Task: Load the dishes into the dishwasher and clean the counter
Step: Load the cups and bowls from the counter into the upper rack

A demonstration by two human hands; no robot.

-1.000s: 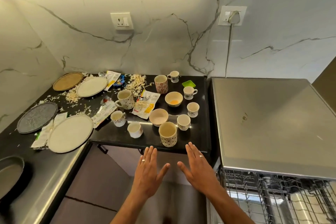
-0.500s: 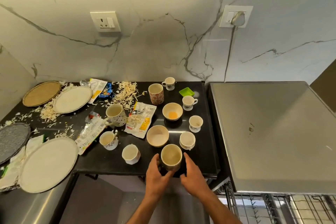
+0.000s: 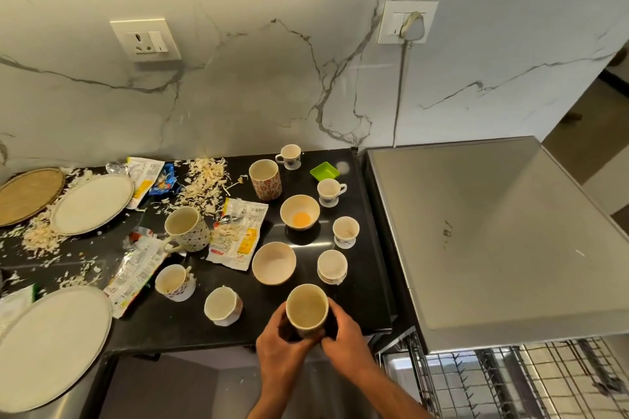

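A tall cream mug (image 3: 307, 308) stands at the front edge of the black counter (image 3: 367, 286). My left hand (image 3: 282, 347) and my right hand (image 3: 343, 333) grip it from either side, fingers curled round its lower part. Behind it sit two cream bowls (image 3: 274, 263), one with an orange spot (image 3: 300, 213), and several cups and mugs (image 3: 332, 265). Cream plates (image 3: 92, 203) lie at the left. The dishwasher (image 3: 510, 231) stands at the right, with its wire rack (image 3: 510, 381) pulled out below.
Food wrappers (image 3: 238, 238) and pale shavings (image 3: 200, 184) litter the counter's middle and left. A small green dish (image 3: 325, 171) sits near the wall. A woven mat (image 3: 27, 194) lies far left. A plug and cable (image 3: 405, 44) hang on the marble wall.
Both hands went from hovering open below the counter edge to closing round the tall mug. The view moved nearer to the counter.
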